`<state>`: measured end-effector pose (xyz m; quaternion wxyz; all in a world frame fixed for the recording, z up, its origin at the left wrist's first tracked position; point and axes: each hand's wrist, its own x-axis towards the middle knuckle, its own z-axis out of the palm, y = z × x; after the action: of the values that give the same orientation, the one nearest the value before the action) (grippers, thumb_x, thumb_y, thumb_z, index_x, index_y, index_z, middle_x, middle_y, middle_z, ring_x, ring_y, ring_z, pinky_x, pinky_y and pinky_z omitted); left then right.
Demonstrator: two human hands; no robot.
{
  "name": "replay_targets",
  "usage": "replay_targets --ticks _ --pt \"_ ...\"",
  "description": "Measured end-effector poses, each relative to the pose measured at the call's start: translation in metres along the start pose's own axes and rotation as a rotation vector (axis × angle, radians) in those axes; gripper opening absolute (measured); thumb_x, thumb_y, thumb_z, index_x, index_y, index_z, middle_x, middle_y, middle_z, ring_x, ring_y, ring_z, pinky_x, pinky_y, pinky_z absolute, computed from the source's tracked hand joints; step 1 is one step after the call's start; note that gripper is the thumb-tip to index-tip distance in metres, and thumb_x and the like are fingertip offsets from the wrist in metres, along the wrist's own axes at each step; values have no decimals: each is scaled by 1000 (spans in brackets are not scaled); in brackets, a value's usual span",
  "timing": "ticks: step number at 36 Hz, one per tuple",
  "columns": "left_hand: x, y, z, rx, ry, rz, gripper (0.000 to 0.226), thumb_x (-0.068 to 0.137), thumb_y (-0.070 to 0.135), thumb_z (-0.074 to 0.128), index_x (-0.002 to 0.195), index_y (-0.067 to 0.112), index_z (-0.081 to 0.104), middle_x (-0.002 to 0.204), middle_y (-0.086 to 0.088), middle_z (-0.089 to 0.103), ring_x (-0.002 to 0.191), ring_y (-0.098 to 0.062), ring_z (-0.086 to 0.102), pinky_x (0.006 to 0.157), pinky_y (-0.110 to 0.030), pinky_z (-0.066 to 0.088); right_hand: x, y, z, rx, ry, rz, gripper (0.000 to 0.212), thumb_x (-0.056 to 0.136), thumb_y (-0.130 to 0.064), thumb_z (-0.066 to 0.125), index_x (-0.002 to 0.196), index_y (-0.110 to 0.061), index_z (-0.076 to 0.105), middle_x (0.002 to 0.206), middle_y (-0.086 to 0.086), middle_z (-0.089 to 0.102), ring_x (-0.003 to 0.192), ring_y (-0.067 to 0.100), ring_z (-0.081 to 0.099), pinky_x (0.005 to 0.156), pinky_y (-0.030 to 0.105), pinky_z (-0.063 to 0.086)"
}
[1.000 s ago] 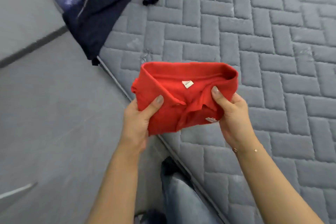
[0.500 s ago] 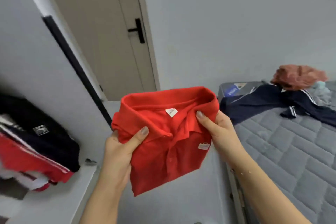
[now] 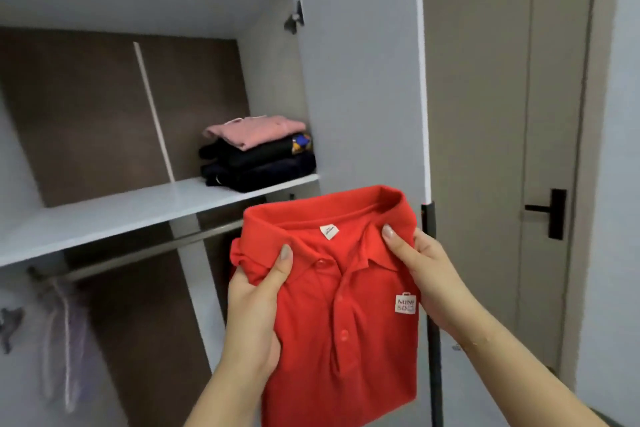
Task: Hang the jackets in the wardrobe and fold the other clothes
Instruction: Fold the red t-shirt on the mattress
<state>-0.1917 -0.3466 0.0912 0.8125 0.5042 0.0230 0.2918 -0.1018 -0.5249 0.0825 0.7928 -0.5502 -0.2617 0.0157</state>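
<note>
The left hand (image 3: 254, 308) pinched the folded red polo shirt (image 3: 341, 308) at its collar, thumb on top; the right hand (image 3: 426, 274) pinched the other side likewise. The shirt hung in front of the open wardrobe (image 3: 360, 80), below its shelf (image 3: 114, 211), where a stack of folded clothes (image 3: 258, 152) sat.

The folded red polo shirt (image 3: 341, 305), collar up and its 3 buttons facing out, hangs upright between the left hand (image 3: 254, 308) and right hand (image 3: 427, 274), both pinching its collar.
</note>
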Motion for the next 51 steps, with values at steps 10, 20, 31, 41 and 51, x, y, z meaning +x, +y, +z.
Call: replay_targets --ticks 10,20,31,41,51 --pt "86 35 22 -60 140 100 40 75 19 75 113 8 70 104 -14 74 93 -26 73 66 -32 60 95 31 18 98 -219 4 42 75 -45 67 112 -27 67 111 -5 73 102 11 69 74 16 54" --pt "190 81 25 19 115 234 40 70 21 78 109 11 71 100 -10 75 89 -22 74 66 -32 61 217 -4 61 134 -256 -286 19 95 -29 59 110 -26 70 112 1 73 103 16 69 79 23 55" --pt "357 135 33 110 -5 446 6 90 11 67 94 9 71 79 -3 76 72 -13 73 58 -23 58 397 -51 107 -45 -232 -447 12 96 -16 59 102 -18 69 91 -3 75 79 8 69 69 20 56" --pt "572 190 46 110 156 387 33 89 9 69 119 -1 60 116 -14 66 99 -27 66 90 -42 53 600 -86 178 -493 26 -393 27 89 -27 70 104 -9 57 78 5 60 60 10 53 45 13 45" --pt "628 85 -32 430 105 -13 38 88 9 69 123 4 55 127 -18 60 117 -32 58 82 -43 53 623 17 156 -1340 -262 75 46 87 -49 63 123 -24 52 120 0 57 108 17 55 92 29 44"
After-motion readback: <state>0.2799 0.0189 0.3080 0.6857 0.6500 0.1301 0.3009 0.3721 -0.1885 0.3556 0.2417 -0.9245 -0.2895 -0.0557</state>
